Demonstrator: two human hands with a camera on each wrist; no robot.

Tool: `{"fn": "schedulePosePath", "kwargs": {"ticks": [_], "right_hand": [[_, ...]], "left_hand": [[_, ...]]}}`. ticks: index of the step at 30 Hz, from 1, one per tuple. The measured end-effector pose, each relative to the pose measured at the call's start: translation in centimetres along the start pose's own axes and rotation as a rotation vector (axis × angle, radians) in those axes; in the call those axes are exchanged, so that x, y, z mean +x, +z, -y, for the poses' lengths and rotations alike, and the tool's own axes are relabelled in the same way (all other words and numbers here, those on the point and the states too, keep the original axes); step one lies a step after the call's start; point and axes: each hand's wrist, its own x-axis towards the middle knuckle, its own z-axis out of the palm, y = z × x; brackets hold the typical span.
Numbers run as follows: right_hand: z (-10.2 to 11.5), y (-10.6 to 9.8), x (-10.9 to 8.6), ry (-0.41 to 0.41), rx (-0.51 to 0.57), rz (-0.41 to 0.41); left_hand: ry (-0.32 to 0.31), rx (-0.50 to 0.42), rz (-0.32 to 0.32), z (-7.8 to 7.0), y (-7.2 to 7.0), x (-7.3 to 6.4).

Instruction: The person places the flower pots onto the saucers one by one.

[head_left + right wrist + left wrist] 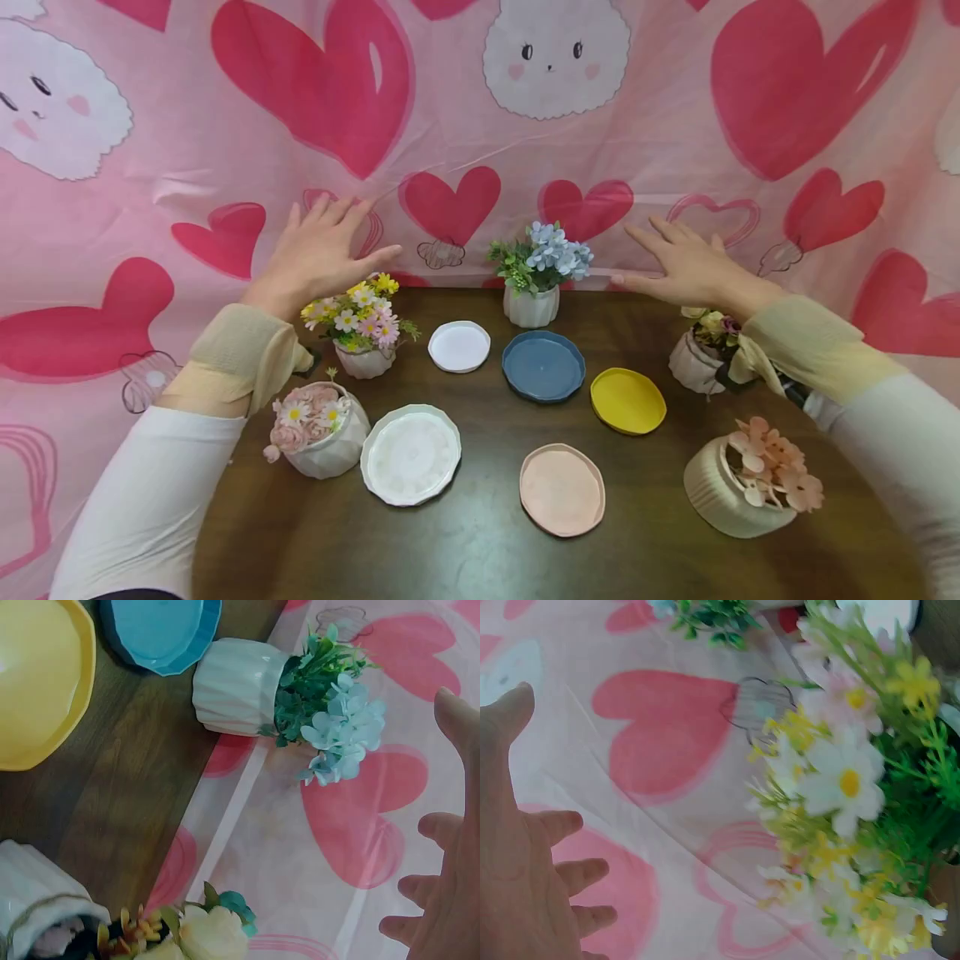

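Observation:
With fingers spread, my left hand (318, 254) hovers above a white pot of yellow, white and pink daisies (365, 362); it holds nothing. In the left wrist view the daisies (847, 784) fill the right side, apart from the hand (525, 847). My right hand (693, 267), also spread and holding nothing, is raised over a small pot with cream and purple flowers (693, 364). Between the hands, at the back, stands a white pot with blue flowers (531, 307). In the right wrist view that pot (236, 686) lies to the left of the right hand (450, 862).
On the dark wooden table (480, 550) lie a small white plate (459, 347), a blue plate (543, 367), a yellow plate (628, 402), a pink plate (562, 490) and a larger white plate (411, 455). Pots of pink flowers stand left (330, 442) and right (738, 492). A heart-patterned cloth (450, 133) hangs behind.

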Motion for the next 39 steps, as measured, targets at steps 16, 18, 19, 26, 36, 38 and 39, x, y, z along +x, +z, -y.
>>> {"fn": "schedulePosePath", "kwargs": {"ticks": [16,18,19,26,36,38,39], "right_hand": [[-2.1,-0.3,-6.5,-0.168,0.029,-0.108],[-2.5,0.1,-7.6,-0.201,0.046,-0.162],[-2.7,0.3,-8.2,-0.217,0.048,-0.196],[-3.5,2.3,-12.3,-0.242,0.05,-0.37],[-4.0,5.4,-17.0,-0.139,0.137,-0.378],[-4.5,6.1,-17.7,-0.152,0.173,-0.402],[-4.8,6.5,-18.0,-0.153,0.186,-0.414]], "left_hand": [[0.379,-0.027,-0.195,-4.7,0.7,-4.6],[0.448,-0.054,-0.219,-5.4,1.3,-5.3],[0.48,-0.068,-0.227,-5.8,1.7,-5.7],[0.68,-0.147,-0.211,-8.4,5.0,-7.9],[0.835,-0.174,-0.041,-10.7,9.4,-9.6],[0.851,-0.172,-0.027,-11.0,10.2,-9.7],[0.86,-0.168,-0.019,-11.2,10.6,-9.8]]}}
